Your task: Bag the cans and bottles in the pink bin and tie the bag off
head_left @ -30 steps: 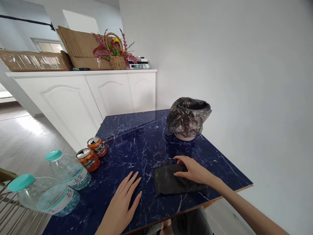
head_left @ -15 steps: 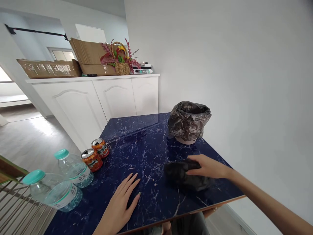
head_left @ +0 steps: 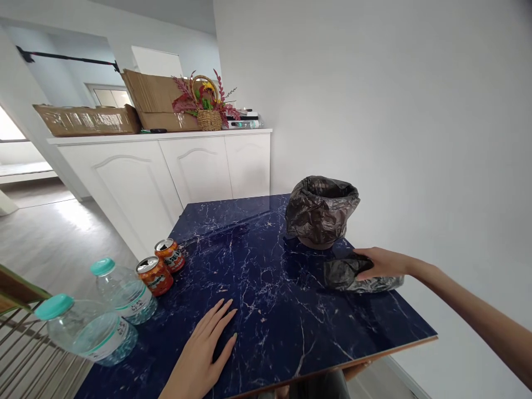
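My right hand (head_left: 376,263) is closed on a crumpled dark plastic bag (head_left: 343,272) at the right side of the blue marbled table (head_left: 266,288). Flat on the table near the front edge lies my left hand (head_left: 203,343), fingers spread, holding nothing. Behind the bag stands a bin lined with a black bag (head_left: 322,213), its mouth open. Two orange cans (head_left: 154,275) and two clear bottles with teal caps (head_left: 100,332) stand along the left edge, left of my left hand.
A white cabinet (head_left: 124,169) beyond the table bears cardboard boxes (head_left: 89,120) and a flower basket (head_left: 209,119). A white wall (head_left: 394,138) rises at the right. Metal rack bars (head_left: 29,354) show at the lower left.
My right hand has moved right and slightly away from me, with the dark plastic bag in it. My left hand stays flat on the table.
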`<state>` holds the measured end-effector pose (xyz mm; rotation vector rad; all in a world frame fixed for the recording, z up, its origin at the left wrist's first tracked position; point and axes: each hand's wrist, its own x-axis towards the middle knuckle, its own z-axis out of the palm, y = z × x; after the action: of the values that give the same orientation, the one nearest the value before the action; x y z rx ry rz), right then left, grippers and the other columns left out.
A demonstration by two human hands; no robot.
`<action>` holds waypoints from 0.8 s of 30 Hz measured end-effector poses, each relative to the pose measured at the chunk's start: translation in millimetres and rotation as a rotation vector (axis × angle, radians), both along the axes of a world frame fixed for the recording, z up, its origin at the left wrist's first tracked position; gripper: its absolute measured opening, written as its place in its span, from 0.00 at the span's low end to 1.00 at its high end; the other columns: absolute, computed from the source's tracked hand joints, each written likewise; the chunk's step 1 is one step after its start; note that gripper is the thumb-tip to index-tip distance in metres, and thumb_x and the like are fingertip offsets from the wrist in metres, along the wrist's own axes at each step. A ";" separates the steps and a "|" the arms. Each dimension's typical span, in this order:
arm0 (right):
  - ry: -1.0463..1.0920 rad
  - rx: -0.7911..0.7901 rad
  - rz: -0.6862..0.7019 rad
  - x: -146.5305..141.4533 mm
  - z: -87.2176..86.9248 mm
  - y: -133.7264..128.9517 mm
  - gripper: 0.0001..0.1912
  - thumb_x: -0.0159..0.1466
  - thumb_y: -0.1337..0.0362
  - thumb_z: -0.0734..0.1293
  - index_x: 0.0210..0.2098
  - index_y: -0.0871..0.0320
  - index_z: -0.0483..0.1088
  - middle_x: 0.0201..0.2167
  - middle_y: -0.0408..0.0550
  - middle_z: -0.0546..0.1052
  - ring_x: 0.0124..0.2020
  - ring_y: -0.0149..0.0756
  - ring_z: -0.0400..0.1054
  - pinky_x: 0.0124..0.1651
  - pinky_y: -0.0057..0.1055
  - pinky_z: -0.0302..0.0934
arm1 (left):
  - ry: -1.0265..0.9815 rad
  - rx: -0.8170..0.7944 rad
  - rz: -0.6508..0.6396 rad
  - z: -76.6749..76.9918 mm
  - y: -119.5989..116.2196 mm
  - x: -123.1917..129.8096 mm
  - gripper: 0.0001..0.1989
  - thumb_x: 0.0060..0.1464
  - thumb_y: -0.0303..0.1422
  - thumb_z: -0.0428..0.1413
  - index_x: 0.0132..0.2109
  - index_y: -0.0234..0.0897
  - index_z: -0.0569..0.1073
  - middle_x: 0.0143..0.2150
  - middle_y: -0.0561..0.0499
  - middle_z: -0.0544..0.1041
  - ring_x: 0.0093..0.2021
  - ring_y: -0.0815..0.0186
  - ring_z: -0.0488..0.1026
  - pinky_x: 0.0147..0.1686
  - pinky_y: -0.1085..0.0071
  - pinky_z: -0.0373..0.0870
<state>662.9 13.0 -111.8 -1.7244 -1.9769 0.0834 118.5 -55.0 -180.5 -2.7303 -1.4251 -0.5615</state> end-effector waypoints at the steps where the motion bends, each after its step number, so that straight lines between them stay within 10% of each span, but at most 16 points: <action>1: -0.014 0.016 -0.010 -3.7 -6.8 1.3 0.33 0.67 0.34 0.64 0.55 0.53 0.79 0.50 0.56 0.83 0.54 0.58 0.76 0.55 0.50 0.73 | 0.000 -0.002 -0.001 0.9 -0.2 0.2 0.30 0.72 0.43 0.55 0.77 0.55 0.62 0.77 0.52 0.65 0.75 0.49 0.64 0.69 0.47 0.71; 14: -0.219 0.034 -0.182 -46.8 -130.8 8.0 0.37 0.77 0.40 0.51 0.76 0.54 0.60 0.77 0.61 0.61 0.78 0.63 0.51 0.73 0.75 0.45 | -0.011 0.001 0.012 2.2 0.0 1.1 0.33 0.72 0.43 0.55 0.78 0.58 0.57 0.77 0.54 0.65 0.75 0.49 0.64 0.68 0.48 0.72; 19: -0.194 0.020 -0.074 -45.5 -128.7 11.6 0.35 0.78 0.41 0.52 0.76 0.52 0.60 0.77 0.57 0.62 0.79 0.56 0.51 0.76 0.66 0.47 | 0.016 0.005 0.015 0.8 0.9 0.7 0.35 0.72 0.43 0.55 0.80 0.58 0.53 0.77 0.53 0.65 0.75 0.49 0.65 0.67 0.45 0.73; 24: -0.197 0.240 -0.303 -53.6 -115.1 -13.5 0.35 0.76 0.44 0.54 0.74 0.57 0.63 0.75 0.64 0.63 0.79 0.71 0.44 0.71 0.82 0.40 | -0.005 0.000 0.014 -1.6 1.1 -0.9 0.32 0.72 0.43 0.55 0.78 0.58 0.58 0.77 0.54 0.65 0.75 0.49 0.64 0.68 0.46 0.73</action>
<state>609.4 -0.6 -226.9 -1.9032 -1.7461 -0.4262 117.6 -54.0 -182.1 -2.7182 -1.4448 -0.5679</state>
